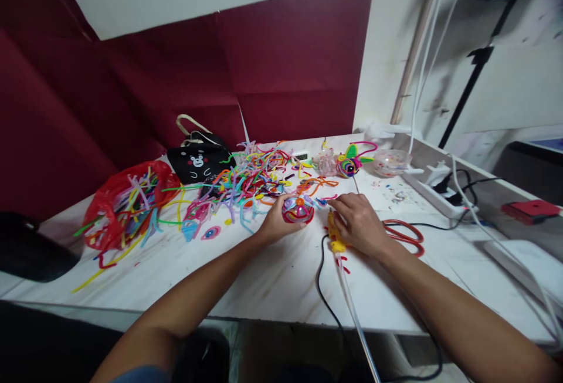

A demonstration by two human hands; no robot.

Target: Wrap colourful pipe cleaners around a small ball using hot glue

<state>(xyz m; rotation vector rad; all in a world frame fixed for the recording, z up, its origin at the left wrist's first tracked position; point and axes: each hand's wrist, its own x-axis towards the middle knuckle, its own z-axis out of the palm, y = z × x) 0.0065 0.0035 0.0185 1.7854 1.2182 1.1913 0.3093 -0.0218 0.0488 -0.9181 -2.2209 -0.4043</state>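
Left hand (pixel 276 226) grasps pipe-cleaner ball (pixel 298 210), resting on bench (pixel 272 280). Right hand (pixel 358 224) grips glue gun (pixel 336 244), just right of ball. Likely gluing step; next move calls for steady ball, nozzle clear of fingers.

maroon wall panels (pixel 281 72), white table (pixel 272 277)

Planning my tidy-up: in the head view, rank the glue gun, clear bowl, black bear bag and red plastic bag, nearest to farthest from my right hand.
1. glue gun, touching the right hand at its left side.
2. clear bowl, beyond it, slightly right.
3. black bear bag, back left.
4. red plastic bag, far left.
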